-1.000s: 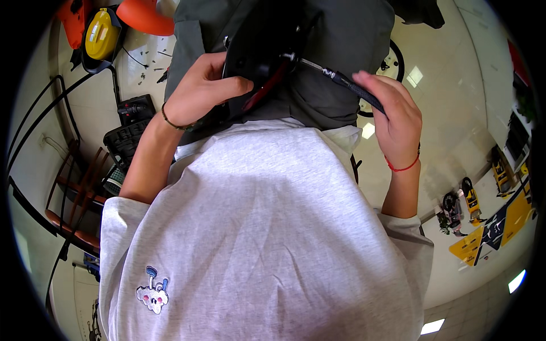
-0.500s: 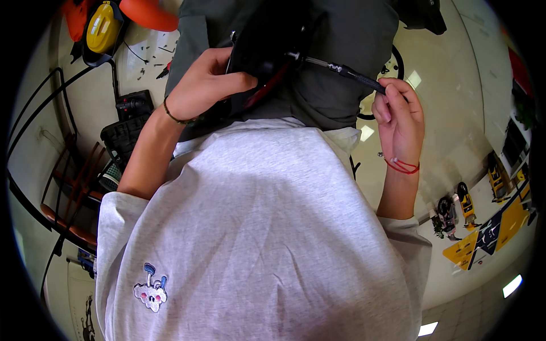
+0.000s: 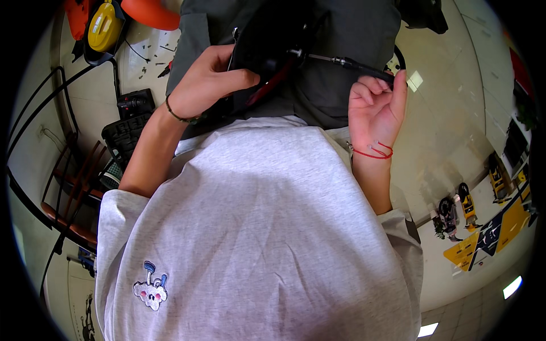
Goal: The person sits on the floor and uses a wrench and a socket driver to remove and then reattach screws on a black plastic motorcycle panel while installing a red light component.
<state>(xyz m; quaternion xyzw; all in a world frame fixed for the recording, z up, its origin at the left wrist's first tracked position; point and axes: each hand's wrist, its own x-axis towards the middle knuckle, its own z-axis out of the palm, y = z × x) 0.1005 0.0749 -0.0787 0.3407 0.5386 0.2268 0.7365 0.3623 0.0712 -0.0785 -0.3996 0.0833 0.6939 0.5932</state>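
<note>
The left hand [image 3: 207, 85] grips a power tool [image 3: 267, 40], perhaps a drill, above the shirt [image 3: 256, 238]; the right hand [image 3: 375, 108] touches its shaft [image 3: 347, 62] to the right.

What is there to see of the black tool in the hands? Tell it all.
The black tool is a bulky dark body with a red part at its lower side and a thin metal shaft running out to the right. It is held above the lap, in front of grey cloth. The left hand wraps its body; the right hand touches the shaft's dark end with its fingertips. Its details are lost in shadow.
</note>
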